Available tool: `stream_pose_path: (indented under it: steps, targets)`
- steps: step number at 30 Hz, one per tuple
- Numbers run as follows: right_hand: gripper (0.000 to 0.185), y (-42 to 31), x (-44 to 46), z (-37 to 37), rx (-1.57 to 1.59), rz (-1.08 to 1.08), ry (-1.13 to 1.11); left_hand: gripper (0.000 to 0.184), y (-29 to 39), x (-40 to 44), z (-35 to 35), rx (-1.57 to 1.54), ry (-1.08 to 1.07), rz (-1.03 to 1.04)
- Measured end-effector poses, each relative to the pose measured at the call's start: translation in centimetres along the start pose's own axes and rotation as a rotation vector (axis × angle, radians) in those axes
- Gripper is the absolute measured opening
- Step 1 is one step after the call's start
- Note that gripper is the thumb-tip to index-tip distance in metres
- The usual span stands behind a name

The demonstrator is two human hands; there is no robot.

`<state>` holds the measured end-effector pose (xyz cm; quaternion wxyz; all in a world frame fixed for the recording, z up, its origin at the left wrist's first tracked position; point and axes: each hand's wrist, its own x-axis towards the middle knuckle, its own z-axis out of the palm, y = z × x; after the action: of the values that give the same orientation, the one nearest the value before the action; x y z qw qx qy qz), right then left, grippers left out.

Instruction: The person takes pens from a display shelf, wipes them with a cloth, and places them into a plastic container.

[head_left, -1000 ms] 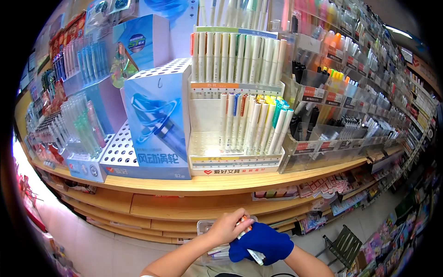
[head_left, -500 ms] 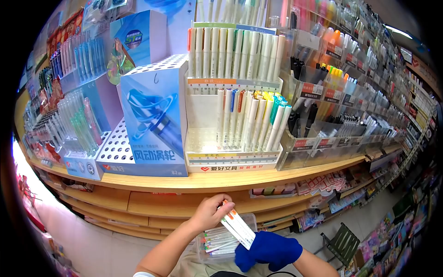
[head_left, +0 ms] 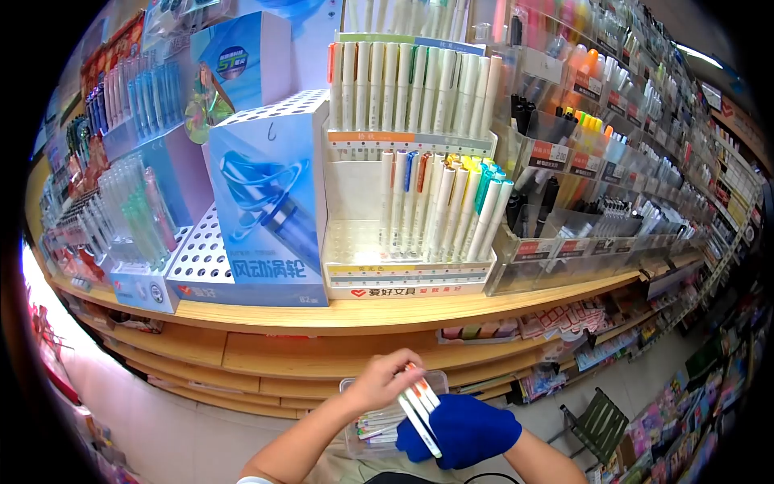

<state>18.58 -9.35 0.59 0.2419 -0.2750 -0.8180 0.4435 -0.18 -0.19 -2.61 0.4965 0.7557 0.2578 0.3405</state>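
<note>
My left hand [head_left: 385, 382] is closed around the upper ends of a few white markers [head_left: 420, 398] with orange marks. My right hand [head_left: 472, 431], covered in a blue glove, is wrapped about their lower part. One marker crosses in front of the glove, while the others run partly behind it. The gloved fingers are hard to make out singly. Just below, a clear plastic box [head_left: 372, 452] holds several more white markers [head_left: 379, 423]; my hands cover part of it.
A marker display rack [head_left: 351, 194] with white pens stands on the wooden shelf [head_left: 387, 313]. Beside it is a blue pen box [head_left: 266, 202] with a holed top. Clear pen bins [head_left: 556, 202] line the right. A folding stool [head_left: 598, 426] is on the floor.
The gloved right hand has moved up and left along the markers, covering more of them. The markers have turned steeper, and my left hand has shifted slightly right.
</note>
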Motion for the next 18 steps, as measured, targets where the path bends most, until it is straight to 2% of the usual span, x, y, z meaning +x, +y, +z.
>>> stream_pose_path:
  steps: [2,3,5,6,8,9,10,11,12,14,15,17,18]
  targets:
    - [0.029,-0.9,-0.5,0.1,0.529,0.494,-0.094,0.011,0.2,-0.1,-0.8,0.0,-0.054,-0.003]
    - [0.024,-0.5,-0.9,0.8,0.659,0.542,-0.028,0.012,0.2,-0.1,-0.7,0.024,-0.063,0.034]
    - [0.029,-0.6,-1.0,0.7,0.516,0.507,-0.039,0.015,0.2,-0.2,-0.4,0.073,-0.082,0.109]
    - [0.032,-0.6,-1.0,0.6,0.444,0.487,-0.043,0.014,0.2,-0.2,-0.2,0.054,-0.095,0.055]
    - [0.026,-1.3,0.0,0.2,0.382,0.407,-0.003,0.014,0.5,-0.4,0.5,0.018,-0.125,-0.052]
    - [0.023,-1.5,0.2,0.2,0.35,0.366,0.018,0.015,0.9,-0.4,1.1,0.051,-0.165,-0.038]
    - [0.024,-1.4,0.2,0.1,0.115,0.189,0.043,0.016,1.4,-0.5,1.7,0.084,-0.203,-0.024]
    - [0.024,-0.9,0.1,0.0,-0.12,0.01,0.066,0.015,1.6,-0.4,2.0,0.18,-0.182,0.12]
    - [0.025,-0.2,0.1,-0.1,-0.354,-0.169,0.087,0.015,1.6,-0.4,2.0,0.186,-0.169,0.115]
    - [0.025,2.8,-0.4,1.0,-0.419,-0.053,-0.038,0.015,1.6,-0.4,1.7,0.196,-0.136,0.103]
    - [0.025,3.0,-0.4,1.1,-0.441,-0.088,-0.055,0.015,1.1,-0.4,1.6,0.141,-0.153,0.071]
    - [0.024,2.2,-0.6,1.3,-0.146,0.054,-0.043,0.014,0.7,-0.3,0.8,0.125,-0.121,0.05]
    - [0.023,0.3,-0.8,1.3,0.171,0.228,-0.016,0.014,0.7,-0.2,0.3,0.116,-0.105,0.04]
